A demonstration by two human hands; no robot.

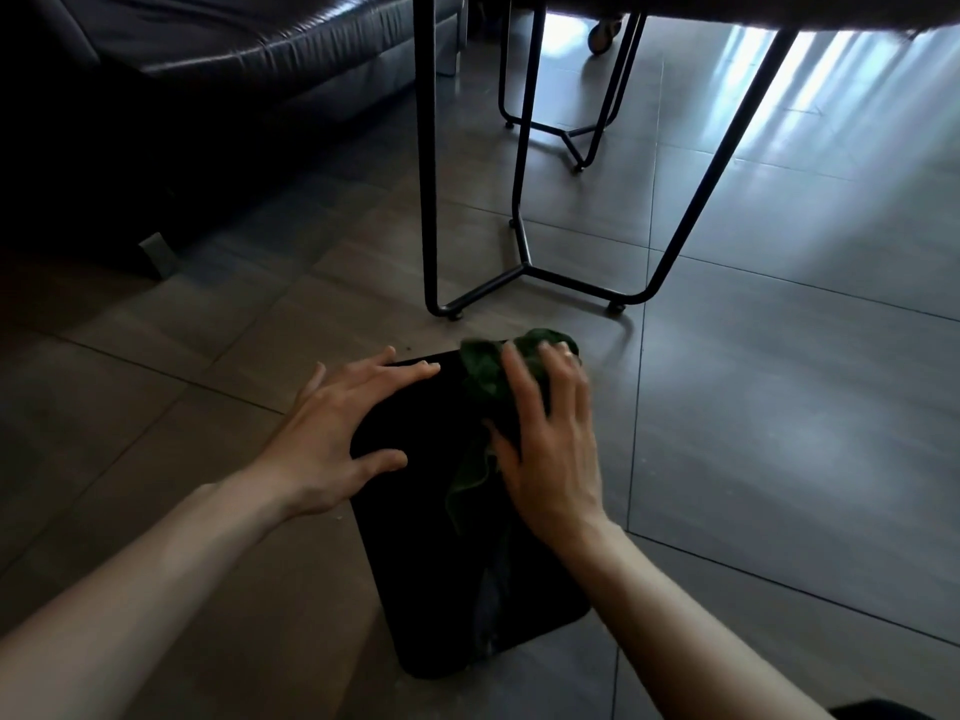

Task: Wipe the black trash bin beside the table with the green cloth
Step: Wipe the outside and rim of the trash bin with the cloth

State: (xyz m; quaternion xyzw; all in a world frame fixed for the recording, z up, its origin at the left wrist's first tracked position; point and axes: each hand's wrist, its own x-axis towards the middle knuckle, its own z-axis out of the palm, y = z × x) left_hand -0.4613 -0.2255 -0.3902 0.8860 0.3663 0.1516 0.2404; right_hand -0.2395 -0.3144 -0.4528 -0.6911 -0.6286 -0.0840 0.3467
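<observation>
The black trash bin (441, 563) lies on the tiled floor in front of me, its long side facing up. My left hand (337, 433) rests flat on its upper left part, fingers spread over the far edge. My right hand (550, 433) presses the crumpled green cloth (488, 376) against the bin's upper right part. The fingers lie over the cloth and look blurred. A loose corner of the cloth hangs down beside my right thumb.
Black metal table legs (524, 267) stand on the floor just beyond the bin, with the tabletop edge at the top. A dark leather sofa (208, 70) fills the upper left. A second metal frame (566, 132) stands farther back.
</observation>
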